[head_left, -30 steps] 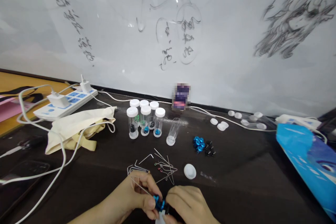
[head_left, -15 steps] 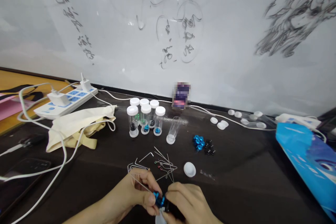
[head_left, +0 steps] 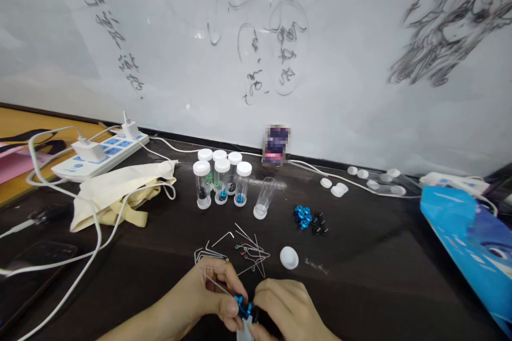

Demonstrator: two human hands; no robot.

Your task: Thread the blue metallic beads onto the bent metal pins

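Low in the head view my left hand (head_left: pixel 208 290) pinches a small blue metal fitting (head_left: pixel 242 306) between thumb and fingers. A thin metal rod (head_left: pixel 216 281) slants up and left from it through that hand. Pressed close on the other side, my right hand (head_left: pixel 290 306) has its fingers closed on a small black piece (head_left: pixel 255 313), largely hidden, against the fitting. Something white (head_left: pixel 244 330) shows just below them. Thin metal pins with looped ends (head_left: pixel 254 253) and L-shaped hex keys (head_left: pixel 208 251) lie beyond my hands.
Several capped clear tubes (head_left: pixel 222 181) stand at the back; an uncapped tube (head_left: pixel 264 200) leans nearby. Blue fittings (head_left: pixel 303 217), black bolts (head_left: pixel 319 224) and a white cap (head_left: pixel 288 258) lie right. A power strip (head_left: pixel 100 154), cables and cloth bag (head_left: pixel 120 186) fill the left; a blue packet (head_left: pixel 460 240) lies right.
Both hands keep almost the same place. The blue fitting has shifted very slightly downward, and the white thing below it sits at a slightly different angle.
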